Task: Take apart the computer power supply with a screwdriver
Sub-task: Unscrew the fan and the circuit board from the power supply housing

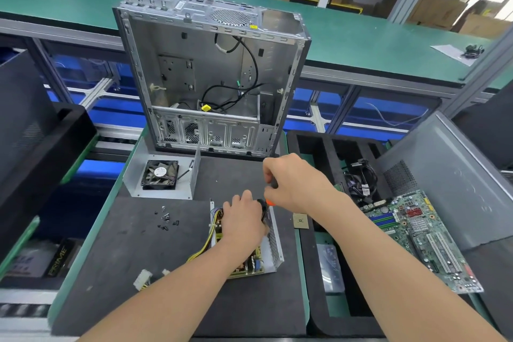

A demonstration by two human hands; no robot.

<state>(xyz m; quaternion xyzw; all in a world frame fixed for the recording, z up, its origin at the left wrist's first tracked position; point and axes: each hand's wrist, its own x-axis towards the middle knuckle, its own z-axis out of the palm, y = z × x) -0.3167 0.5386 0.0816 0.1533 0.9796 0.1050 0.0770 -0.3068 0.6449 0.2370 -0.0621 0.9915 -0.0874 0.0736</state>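
The opened power supply (273,247) lies on the dark foam mat, its perforated metal wall on the right and circuit board exposed, yellow wires trailing left to white connectors (143,279). My left hand (244,221) rests on top of it, pressing down near its far end. My right hand (294,182) hovers just above and grips a screwdriver (269,202) with an orange and black handle, pointing down into the supply's far right corner. The tip is hidden behind my left hand. The supply's removed cover with fan (159,175) sits farther left.
Several small black screws (166,219) lie on the mat to the left. An empty computer case (211,78) stands upright behind. A motherboard (419,233), a CPU chip (300,221), a cable bundle (361,183) and a grey case panel (449,183) sit to the right.
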